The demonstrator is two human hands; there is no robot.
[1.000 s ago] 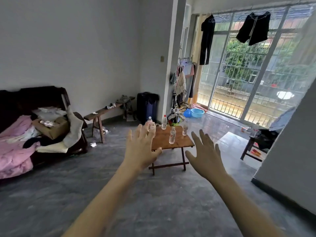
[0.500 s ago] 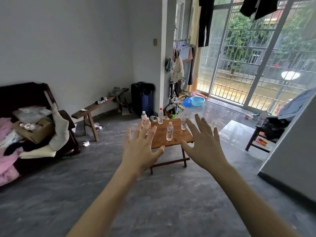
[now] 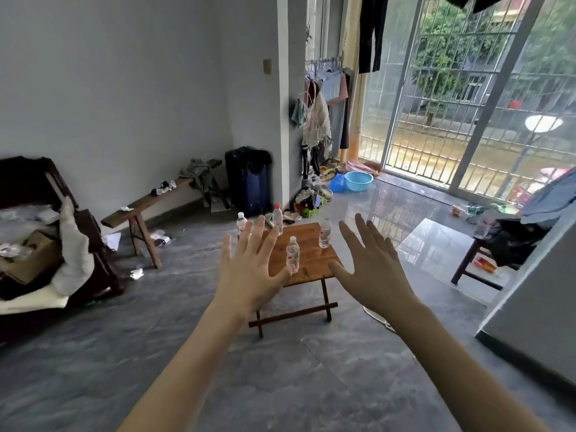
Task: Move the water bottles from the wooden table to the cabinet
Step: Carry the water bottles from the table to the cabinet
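Note:
A small wooden folding table (image 3: pixel 311 263) stands on the grey floor ahead of me. Several clear water bottles stand upright on it: one in the middle (image 3: pixel 292 254), one at the right (image 3: pixel 325 233), one with a red cap at the back (image 3: pixel 277 219), and one at the back left (image 3: pixel 241 222) partly behind my fingers. My left hand (image 3: pixel 249 272) and my right hand (image 3: pixel 371 269) are stretched out in front of me, fingers spread, holding nothing, still short of the table. No cabinet is clearly in view.
A long wooden bench (image 3: pixel 162 201) and a dark suitcase (image 3: pixel 247 179) stand by the left wall. A cluttered dark sofa (image 3: pixel 37 232) is far left. A dark stool (image 3: pixel 486 263) with clothes stands at right, beside a grey wall corner (image 3: pixel 536 294). A blue basin (image 3: pixel 358 181) lies near the barred sliding door.
The table and bottles have grown larger in view as I come closer. Both hands stay open and raised, drifting slightly nearer the table.

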